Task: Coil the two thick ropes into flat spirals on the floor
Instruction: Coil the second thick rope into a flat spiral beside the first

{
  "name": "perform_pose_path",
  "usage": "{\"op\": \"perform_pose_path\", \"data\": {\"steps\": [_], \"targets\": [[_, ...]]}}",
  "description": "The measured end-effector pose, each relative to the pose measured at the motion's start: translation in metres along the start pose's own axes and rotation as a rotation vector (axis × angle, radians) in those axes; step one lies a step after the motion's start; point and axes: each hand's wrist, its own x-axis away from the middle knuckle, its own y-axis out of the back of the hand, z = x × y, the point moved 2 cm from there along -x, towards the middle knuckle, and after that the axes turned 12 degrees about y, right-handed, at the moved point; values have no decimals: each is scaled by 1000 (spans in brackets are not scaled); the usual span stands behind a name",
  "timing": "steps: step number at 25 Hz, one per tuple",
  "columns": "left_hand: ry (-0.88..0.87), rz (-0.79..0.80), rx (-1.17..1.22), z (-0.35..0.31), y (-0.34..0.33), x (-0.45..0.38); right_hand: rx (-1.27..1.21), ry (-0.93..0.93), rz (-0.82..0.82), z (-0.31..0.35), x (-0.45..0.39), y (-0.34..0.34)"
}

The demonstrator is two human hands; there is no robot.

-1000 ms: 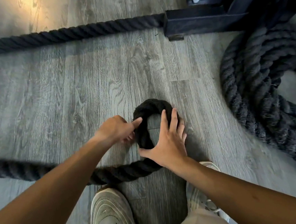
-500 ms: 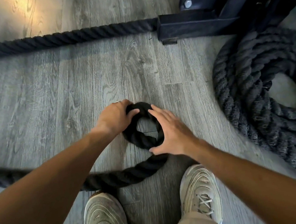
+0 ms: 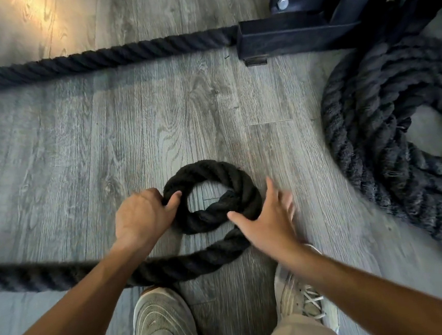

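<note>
The first turn of the rope (image 3: 211, 195) lay as a small ring on the floor (image 3: 84, 159), its tail running off toward nine o'clock. The left hand (image 3: 141, 218) pinched the ring's nine-o'clock edge; the right hand (image 3: 268, 222), fingers spread, pressed at four o'clock. Judged next: feed the tail snugly round the ring.

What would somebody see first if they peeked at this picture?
Probably the small black rope ring in the middle of the grey wood floor, with the left hand gripping its left side and the right hand spread open at its right side. Next comes the big heap of coiled rope on the right, by a black metal frame at the top.
</note>
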Motion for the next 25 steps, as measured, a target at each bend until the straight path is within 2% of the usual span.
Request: {"op": "perform_pose_path", "data": {"steps": [1,3,7,8,11,12,14,16,19,22,24,25], "targets": [[24,19,7,-1,-1,4,-88,-128,-10,2,14,-15],[52,63,27,-3,-5,18,-166,-234,-53,13,18,-32],[110,183,110,5,-9,46,-72,-76,-55,18,-16,-27],[98,169,83,5,-5,46,-57,-47,-48,16,-21,-25],[-47,-57,61,-10,9,22,-26,-25,-81,15,-29,-27],[-130,-79,103,-20,12,10,-15,-18,-90,16,-29,-28],[-316,36,120,-41,14,-10,-7,1,-96,14,-29,-30],[-387,158,55,-52,11,-20,18,52,-62,13,-34,-27],[-229,69,142,-40,10,-20,111,226,190,27,-68,-10],[-6,167,323,-15,4,-4,237,441,453,54,-106,10],[131,263,461,-4,-2,8,273,517,458,65,-113,12],[192,303,519,0,-5,10,274,512,396,65,-109,9]]}}
